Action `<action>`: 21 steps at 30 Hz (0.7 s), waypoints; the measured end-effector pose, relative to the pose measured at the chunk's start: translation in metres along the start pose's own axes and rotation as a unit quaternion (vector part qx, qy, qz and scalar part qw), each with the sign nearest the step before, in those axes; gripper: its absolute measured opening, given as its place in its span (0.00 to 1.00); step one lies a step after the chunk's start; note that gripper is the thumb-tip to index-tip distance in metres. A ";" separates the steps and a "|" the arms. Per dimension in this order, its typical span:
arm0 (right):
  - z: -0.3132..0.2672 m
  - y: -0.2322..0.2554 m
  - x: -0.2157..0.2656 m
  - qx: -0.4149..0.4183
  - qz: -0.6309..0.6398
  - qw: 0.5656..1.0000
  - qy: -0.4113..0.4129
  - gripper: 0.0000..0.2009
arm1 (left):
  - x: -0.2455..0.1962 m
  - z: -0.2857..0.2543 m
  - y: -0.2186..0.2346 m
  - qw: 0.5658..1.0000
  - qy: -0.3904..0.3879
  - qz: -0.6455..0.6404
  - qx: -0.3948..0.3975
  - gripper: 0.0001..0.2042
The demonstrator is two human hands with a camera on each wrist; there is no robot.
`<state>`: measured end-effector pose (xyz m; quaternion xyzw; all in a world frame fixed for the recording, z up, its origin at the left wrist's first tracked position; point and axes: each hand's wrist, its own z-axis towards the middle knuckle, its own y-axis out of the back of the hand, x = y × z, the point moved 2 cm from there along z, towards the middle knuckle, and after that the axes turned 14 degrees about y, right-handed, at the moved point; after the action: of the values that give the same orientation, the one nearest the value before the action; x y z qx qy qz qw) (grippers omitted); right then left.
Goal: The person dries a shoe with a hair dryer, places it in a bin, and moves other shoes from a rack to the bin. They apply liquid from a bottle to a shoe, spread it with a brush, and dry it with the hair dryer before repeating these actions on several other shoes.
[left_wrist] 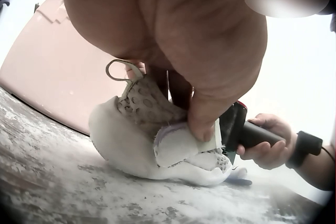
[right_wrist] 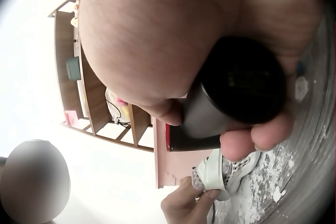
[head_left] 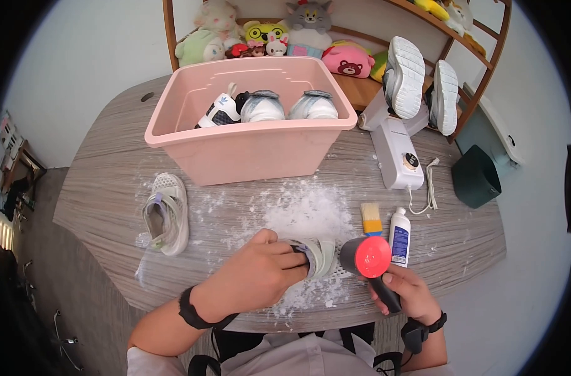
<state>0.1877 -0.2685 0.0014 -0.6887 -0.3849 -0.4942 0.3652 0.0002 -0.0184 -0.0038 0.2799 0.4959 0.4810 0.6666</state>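
In the head view my left hand [head_left: 254, 269] grips a pale grey-green strapped sneaker [head_left: 325, 258], fingers inside its opening. The left wrist view shows the thumb pressed on the strap and the sole resting on the powder-dusted table. My right hand [head_left: 414, 296] holds the handle of a black pistol-shaped device [head_left: 372, 257] with a round red end, resembling a small hair dryer. Its black front sits right at the sneaker's toe, partly covering it. The matching sneaker [head_left: 166, 213] stands on the table at the left.
White powder [head_left: 304, 210] covers the middle of the table. Behind stands a pink bin [head_left: 248, 150] with several shoes. At the right are a brush [head_left: 372, 219], a white bottle [head_left: 399, 235], a white shoe dryer [head_left: 395, 153] bearing two shoes, its cord, and a dark green bin [head_left: 476, 178].
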 end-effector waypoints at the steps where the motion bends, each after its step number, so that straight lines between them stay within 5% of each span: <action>1: 0.001 -0.003 0.000 0.006 0.004 1.000 -0.001 0.18 | 0.000 0.000 0.000 1.000 -0.011 -0.001 0.001 0.09; 14: -0.003 0.002 0.009 -0.031 -0.067 0.995 0.060 0.16 | -0.002 -0.003 0.003 0.994 -0.077 0.058 0.056 0.08; 21: 0.000 -0.010 0.017 0.023 -0.063 0.997 0.038 0.15 | -0.001 0.005 0.007 0.994 -0.033 -0.103 0.025 0.10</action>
<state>0.1823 -0.2614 0.0191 -0.6352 -0.4251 -0.5329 0.3632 0.0027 -0.0163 0.0041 0.2596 0.5114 0.3881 0.7214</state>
